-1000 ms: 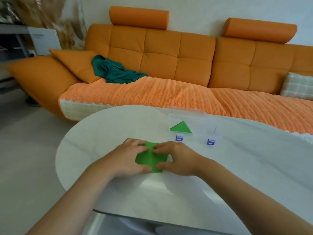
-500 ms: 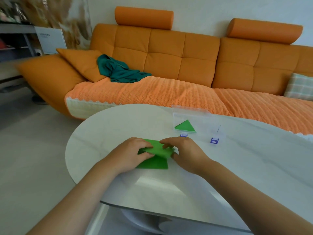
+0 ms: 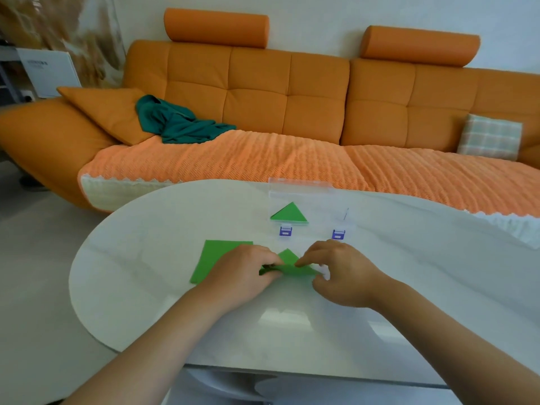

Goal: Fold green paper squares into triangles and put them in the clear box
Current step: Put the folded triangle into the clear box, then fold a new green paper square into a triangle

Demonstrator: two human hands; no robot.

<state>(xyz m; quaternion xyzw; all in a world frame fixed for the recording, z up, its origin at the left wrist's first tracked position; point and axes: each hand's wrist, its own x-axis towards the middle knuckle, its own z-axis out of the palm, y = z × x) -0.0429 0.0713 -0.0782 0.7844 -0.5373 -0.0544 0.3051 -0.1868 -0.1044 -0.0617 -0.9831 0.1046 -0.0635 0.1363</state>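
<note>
the left hand (image 3: 245, 273) and right hand (image 3: 342, 274) pinch a half-folded green paper (image 3: 290, 266) with curled fingers (image 3: 304, 260), between the tabletop's (image 3: 146, 273) near edge and the clear box (image 3: 301, 185) at its far edge. if the corners slip apart during creasing, the fold likely comes out crooked.

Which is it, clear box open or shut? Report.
Open. The clear box has its lid standing up at the back, blue latches unfastened in front, a green triangle inside.
</note>
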